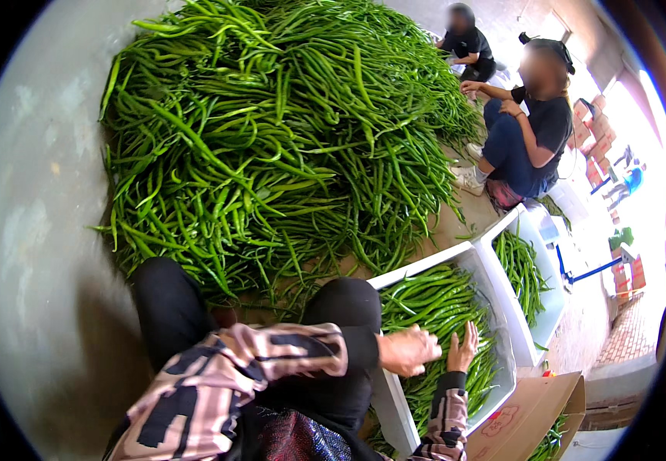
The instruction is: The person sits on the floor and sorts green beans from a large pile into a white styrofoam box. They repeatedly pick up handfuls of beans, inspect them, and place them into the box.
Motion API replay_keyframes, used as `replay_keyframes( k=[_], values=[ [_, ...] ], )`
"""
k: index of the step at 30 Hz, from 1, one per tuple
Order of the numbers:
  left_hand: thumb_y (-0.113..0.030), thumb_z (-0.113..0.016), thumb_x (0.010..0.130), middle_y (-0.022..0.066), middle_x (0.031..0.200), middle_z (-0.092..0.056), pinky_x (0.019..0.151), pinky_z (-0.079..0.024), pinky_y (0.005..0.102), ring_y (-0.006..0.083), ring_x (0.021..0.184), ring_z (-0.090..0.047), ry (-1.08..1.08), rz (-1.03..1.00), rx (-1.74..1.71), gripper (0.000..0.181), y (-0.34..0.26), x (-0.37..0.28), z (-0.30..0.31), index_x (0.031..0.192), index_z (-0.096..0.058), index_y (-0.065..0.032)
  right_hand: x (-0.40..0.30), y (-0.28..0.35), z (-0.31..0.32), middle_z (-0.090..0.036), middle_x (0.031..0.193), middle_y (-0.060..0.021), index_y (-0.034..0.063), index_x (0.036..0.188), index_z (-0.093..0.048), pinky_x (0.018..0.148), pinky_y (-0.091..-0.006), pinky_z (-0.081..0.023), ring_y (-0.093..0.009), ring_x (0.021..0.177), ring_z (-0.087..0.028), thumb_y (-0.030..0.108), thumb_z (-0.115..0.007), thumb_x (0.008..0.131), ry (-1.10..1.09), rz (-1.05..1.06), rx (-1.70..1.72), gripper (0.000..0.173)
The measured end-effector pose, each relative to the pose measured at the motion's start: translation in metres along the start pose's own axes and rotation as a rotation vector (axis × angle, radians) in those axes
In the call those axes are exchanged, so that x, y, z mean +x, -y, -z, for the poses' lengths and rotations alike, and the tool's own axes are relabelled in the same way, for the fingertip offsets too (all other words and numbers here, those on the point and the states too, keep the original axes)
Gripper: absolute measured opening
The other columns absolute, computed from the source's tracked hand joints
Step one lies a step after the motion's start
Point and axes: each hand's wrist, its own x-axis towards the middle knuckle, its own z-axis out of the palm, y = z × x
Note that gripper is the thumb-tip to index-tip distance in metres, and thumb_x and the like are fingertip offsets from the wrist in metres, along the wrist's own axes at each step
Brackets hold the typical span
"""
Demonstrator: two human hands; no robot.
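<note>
Both of my hands are over a white foam box [388,403] filled with long green chili peppers [434,299], at my right side. My left hand [411,350] reaches across my knee, its fingers spread a little above the peppers. Beside it, my right hand [462,348] rests on the peppers near the box's far side, with its fingers stretched out. Neither hand shows a pepper in its grasp. Before my knees lies a large heap of long green chili peppers [264,144] on the floor.
A second white foam box [552,276] with peppers stands beyond mine. Lower right is an open cardboard box [523,412] holding peppers. One person [540,127] squats beside the heap; another person [471,49] is farther back. Stacked cartons [598,132] stand at the far right.
</note>
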Motion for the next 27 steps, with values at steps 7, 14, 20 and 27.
replay_keyframes(
  k=[7,14,20,27],
  values=[
    [-0.012,-0.061,0.087,0.0132,0.094,-0.065,0.078,-0.053,0.0323,0.0209,0.085,-0.065,-0.571,0.094,-0.251,0.029,0.028,-0.132,0.177,0.111,-0.059,0.0052,0.075,0.086,0.062,-0.062,0.121,-0.0184,-0.0023,0.128,-0.053,0.089,-0.0372,-0.051,-0.026,0.107,-0.063,0.014,-0.071,0.080,0.056,-0.089,0.458,0.054],
    [-0.015,-0.062,0.086,0.0134,0.088,-0.065,0.070,-0.052,0.0317,0.0194,0.075,-0.064,-0.740,0.488,-0.170,0.026,0.115,-0.225,0.171,0.105,-0.061,0.0022,0.198,0.366,0.026,-0.063,0.114,-0.0136,0.0010,0.128,-0.054,0.088,-0.0331,-0.050,-0.021,0.103,-0.063,0.014,-0.072,0.079,0.190,0.442,0.585,0.054],
    [-0.017,-0.062,0.082,0.0167,0.092,-0.057,0.067,-0.052,0.0432,0.0349,0.077,-0.061,-0.581,0.476,0.011,0.024,0.114,-0.233,0.174,0.097,-0.055,0.0002,0.349,0.522,-0.044,-0.056,0.120,-0.0197,-0.0002,0.131,-0.047,0.094,-0.0419,-0.045,-0.035,0.111,-0.055,0.027,-0.076,0.071,-0.053,0.883,0.223,0.072],
    [-0.019,-0.064,0.084,0.0154,0.090,-0.054,0.065,-0.052,0.0401,0.0311,0.076,-0.062,-0.397,0.545,0.051,0.030,0.114,-0.250,0.184,0.103,-0.050,-0.0015,0.436,0.620,-0.166,-0.057,0.122,-0.0255,0.0003,0.120,-0.054,0.095,-0.0442,-0.046,-0.038,0.113,-0.055,0.037,-0.080,0.063,0.143,0.440,-0.021,0.073]
  ],
)
